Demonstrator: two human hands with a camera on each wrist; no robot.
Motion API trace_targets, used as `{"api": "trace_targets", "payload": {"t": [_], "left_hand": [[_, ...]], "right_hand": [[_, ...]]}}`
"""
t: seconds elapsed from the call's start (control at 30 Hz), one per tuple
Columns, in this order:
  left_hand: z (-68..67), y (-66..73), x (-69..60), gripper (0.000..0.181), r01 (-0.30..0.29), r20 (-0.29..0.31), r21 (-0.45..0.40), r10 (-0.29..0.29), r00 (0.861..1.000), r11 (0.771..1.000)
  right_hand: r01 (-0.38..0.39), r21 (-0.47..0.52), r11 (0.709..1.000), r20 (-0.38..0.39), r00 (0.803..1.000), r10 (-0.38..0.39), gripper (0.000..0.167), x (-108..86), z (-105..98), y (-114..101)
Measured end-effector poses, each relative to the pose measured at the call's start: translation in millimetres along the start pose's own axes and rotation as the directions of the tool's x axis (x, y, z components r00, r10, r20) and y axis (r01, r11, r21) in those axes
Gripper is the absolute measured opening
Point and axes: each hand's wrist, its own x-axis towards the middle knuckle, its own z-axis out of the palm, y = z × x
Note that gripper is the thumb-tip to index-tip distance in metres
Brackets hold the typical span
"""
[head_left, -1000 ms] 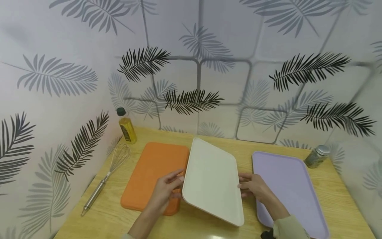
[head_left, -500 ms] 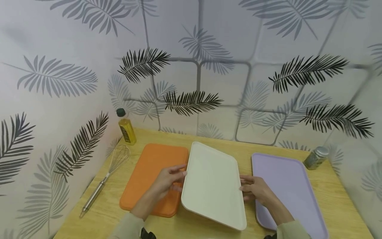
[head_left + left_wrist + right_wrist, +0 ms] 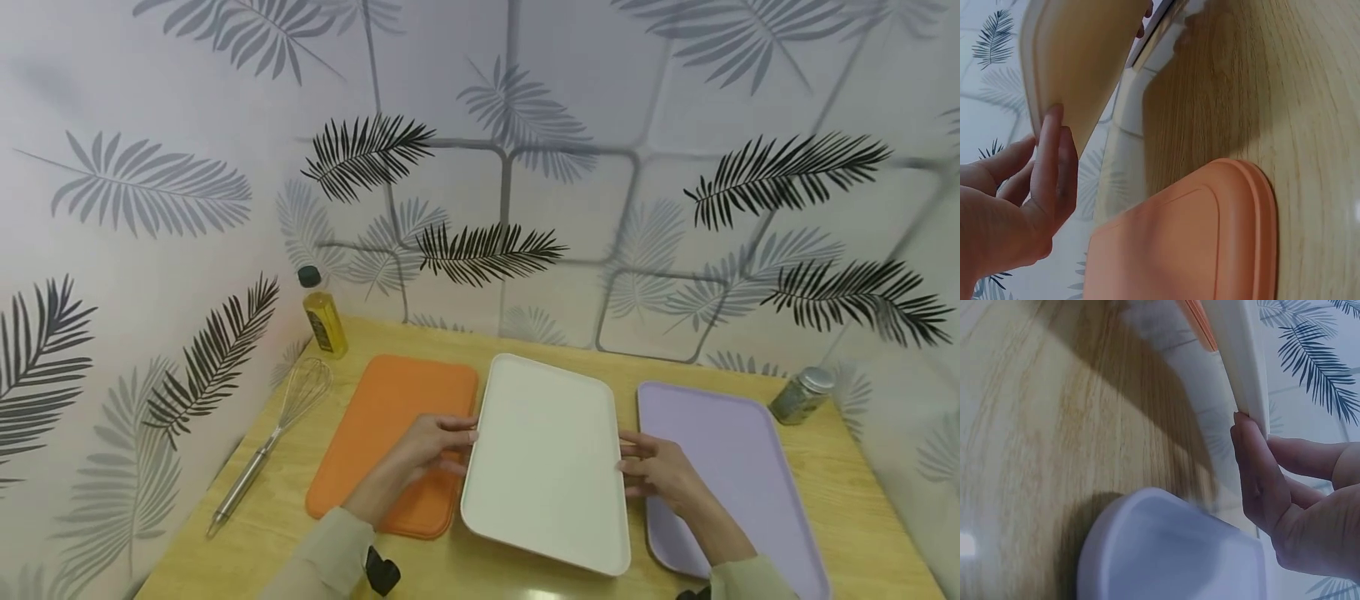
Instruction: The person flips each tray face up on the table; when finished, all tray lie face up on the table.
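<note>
A cream rectangular tray [image 3: 551, 467] is held up off the wooden table between both hands. My left hand [image 3: 429, 450] pinches its left edge, thumb on the rim and fingertips beneath, as the left wrist view shows. At the opposite edge, my right hand [image 3: 660, 473] pinches the rim the same way. Below the left hand lies an orange tray [image 3: 1166, 250], its ridged face up in that wrist view. A lilac tray [image 3: 1179, 550] rests under the right hand and forearm, with part of it covered by the arm.
A whisk [image 3: 273, 442] lies at the table's left side. Behind it, a bottle of yellow oil [image 3: 326, 321] stands against the patterned wall. A small glass jar with a metal lid [image 3: 801, 397] is at the back right. Bare wood [image 3: 1310, 125] shows between the trays.
The cream tray has tilted to lie more nearly level and shifted slightly right in the head view. Both hands have kept their grip on its edges.
</note>
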Motion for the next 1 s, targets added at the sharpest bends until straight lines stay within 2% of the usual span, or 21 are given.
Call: {"api": "trace_targets", "payload": {"t": [0.2,0.5,0.67,0.77,0.9,1.0], "left_hand": [[7.4,3.6,5.2,0.041,0.008,-0.032,0.059,-0.006,0.999,0.998],[14.9,-4.5,19.8,0.038,-0.003,-0.079,0.133,0.014,0.997,0.991],[20.4,-6.7,26.4,0.036,-0.006,-0.126,0.214,0.034,0.991,0.977],[24.1,-8.3,31.0,0.034,-0.026,-0.145,0.267,0.067,0.987,0.963],[26.4,-11.6,37.3,0.032,-0.052,-0.146,0.330,0.105,0.984,0.943],[26.4,-14.3,41.2,0.030,-0.056,-0.144,0.350,0.113,0.983,0.935]], "right_hand": [[0.000,-0.022,1.000,-0.019,1.000,0.000,0.063,-0.3,-7,-5],[0.014,-0.065,0.998,-0.033,0.999,-0.016,0.062,9.8,-16,-10],[-0.005,-0.097,0.995,-0.039,0.999,0.001,0.061,17.1,-18,-10],[-0.017,-0.102,0.995,-0.044,0.999,0.013,0.060,22.2,-19,-9],[-0.027,-0.111,0.993,-0.048,0.999,0.022,0.060,28.7,-20,-8],[-0.031,-0.110,0.993,-0.053,0.998,0.026,0.060,32.8,-20,-6]]}}
